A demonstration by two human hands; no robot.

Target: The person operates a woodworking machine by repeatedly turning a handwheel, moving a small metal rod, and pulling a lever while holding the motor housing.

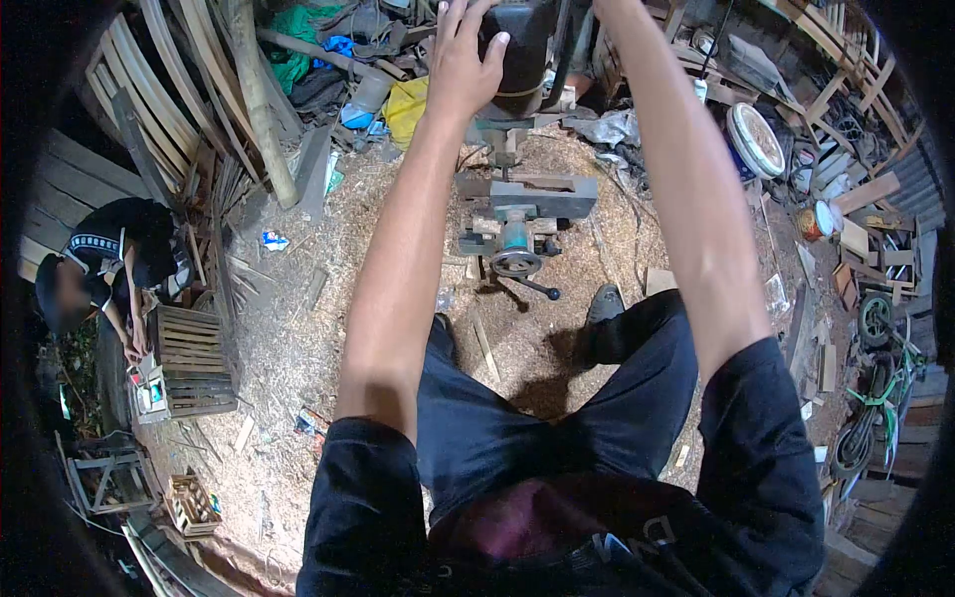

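My left hand (464, 58) reaches to the top of the view, its fingers stretched out and its thumb apart, right beside a dark machine housing (519, 50). Nothing shows in its grasp. The right forearm (686, 159) stretches up past the other side of the housing, and the hand itself is cut off by the top edge. Below the housing stands the machine's metal work table (542, 196), with a round handwheel (516, 263) and a black-knobbed lever (552, 294) under it.
Sawdust and wood scraps cover the ground. At the left, another person (99, 259) bends over a slatted wooden crate (194, 343). Curved wood pieces (149, 95) lean behind a pole (261, 109). A white-rimmed bucket (756, 139) stands at the right, and a small green motorbike (880, 398) farther down.
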